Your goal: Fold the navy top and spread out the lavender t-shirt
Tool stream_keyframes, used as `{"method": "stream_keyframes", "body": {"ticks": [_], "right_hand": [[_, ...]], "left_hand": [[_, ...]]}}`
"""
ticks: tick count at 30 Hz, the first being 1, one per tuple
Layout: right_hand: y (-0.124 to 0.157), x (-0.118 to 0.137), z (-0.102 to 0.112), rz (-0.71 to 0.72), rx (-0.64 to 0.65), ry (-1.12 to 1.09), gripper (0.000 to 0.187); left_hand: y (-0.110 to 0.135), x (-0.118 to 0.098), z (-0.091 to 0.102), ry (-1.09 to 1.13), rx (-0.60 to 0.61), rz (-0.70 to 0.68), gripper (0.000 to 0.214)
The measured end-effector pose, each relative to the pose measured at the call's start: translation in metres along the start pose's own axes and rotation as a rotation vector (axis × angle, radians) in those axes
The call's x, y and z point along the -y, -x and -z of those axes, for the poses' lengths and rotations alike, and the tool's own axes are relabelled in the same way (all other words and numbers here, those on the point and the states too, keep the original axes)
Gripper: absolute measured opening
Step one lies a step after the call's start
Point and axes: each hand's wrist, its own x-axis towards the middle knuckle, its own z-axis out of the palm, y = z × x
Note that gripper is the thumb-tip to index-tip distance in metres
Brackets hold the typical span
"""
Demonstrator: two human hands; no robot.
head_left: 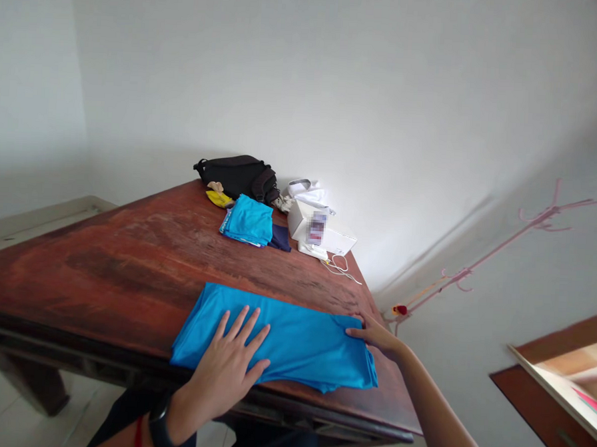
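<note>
A bright blue garment (297,340), folded into a long strip, lies along the near edge of a dark red wooden table (127,254). My left hand (228,370) rests flat on its left part with the fingers spread. At the cloth's right end my right hand (375,335) touches the edge, its fingers partly curled at the fabric. A dark watch and a red band sit on my left wrist.
At the table's far side lie a folded blue cloth (248,219) on a dark cloth, a black bag (241,175), a yellow item (218,197), a white box (308,221) with a white cable (341,266). A pink rack (497,250) leans against the wall at right.
</note>
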Motion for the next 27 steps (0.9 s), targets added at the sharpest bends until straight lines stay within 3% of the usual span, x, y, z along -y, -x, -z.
{"method": "stream_keyframes", "body": {"ticks": [3, 7, 9, 14, 17, 20, 24, 27], "right_hand": [[0.008, -0.001, 0.002, -0.091, 0.077, -0.043, 0.071], [0.012, 0.015, 0.002, -0.002, 0.084, -0.143, 0.08], [0.012, 0.037, 0.0, 0.043, 0.114, -0.172, 0.082], [0.01, 0.11, -0.019, 0.168, 0.088, -0.239, 0.071], [0.005, 0.151, -0.045, 0.217, 0.103, -0.285, 0.061], [-0.003, 0.186, -0.082, 0.292, 0.105, -0.272, 0.051], [-0.014, 0.224, -0.14, 0.365, 0.065, -0.263, 0.044], [-0.016, 0.243, -0.173, 0.292, 0.229, -0.444, 0.064]], "left_hand": [[0.0, -0.001, -0.001, 0.025, -0.006, 0.011, 0.057], [-0.005, 0.002, 0.009, 0.191, 0.082, 0.051, 0.063], [-0.012, 0.006, 0.023, 0.433, 0.19, 0.137, 0.066], [-0.035, 0.018, 0.063, 1.336, 0.365, 0.344, 0.073], [-0.044, 0.022, 0.074, 1.682, 0.464, 0.553, 0.081], [-0.047, 0.027, 0.078, 1.865, 0.464, 0.77, 0.085], [-0.047, 0.044, 0.087, 1.917, 0.408, 0.866, 0.083], [-0.041, 0.065, 0.098, 1.967, 0.339, 0.877, 0.066]]}}
